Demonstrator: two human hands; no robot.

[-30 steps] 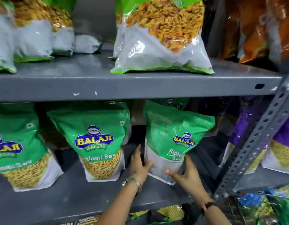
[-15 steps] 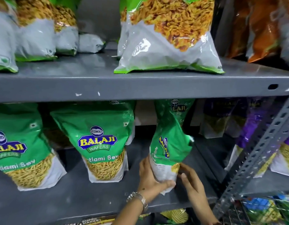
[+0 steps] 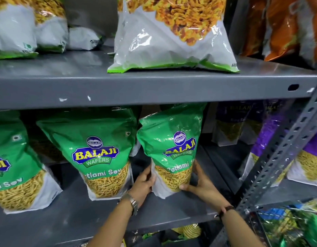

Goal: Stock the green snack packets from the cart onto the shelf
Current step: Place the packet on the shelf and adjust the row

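Grey metal shelving fills the frame: upper shelf [image 3: 154, 86] across the middle, lower shelf [image 3: 82, 216] below it, a perforated grey upright [image 3: 286, 150] slanting down the right side. Lower shelf, centre of frame: one green snack packet [image 3: 172, 143], "Balaji Wafers" label facing out, standing upright with a slight tilt, its base on the shelf surface. Left hand [image 3: 144, 182], fingers curled against the packet's lower left edge; metal watch [image 3: 131, 202] on that wrist. Right hand [image 3: 201, 184], thumb across the packet's lower front, fingers along its right edge; dark band [image 3: 226, 209] on that wrist. Both hands grasp the packet between them. Just beside it, left of centre: a second green packet [image 3: 98, 148] of the same label, standing. Far left: a third green packet [image 3: 13, 166], partly cut by the frame edge. Right of the held packet: purple packets [image 3: 271, 136], set further back. Upper shelf: a white-and-green packet [image 3: 172, 38] at top centre, similar ones [image 3: 15, 31] at upper left, orange packets [image 3: 279, 27] at upper right. Lower right corner: wire cart [image 3: 286, 227] holding blurred packets.
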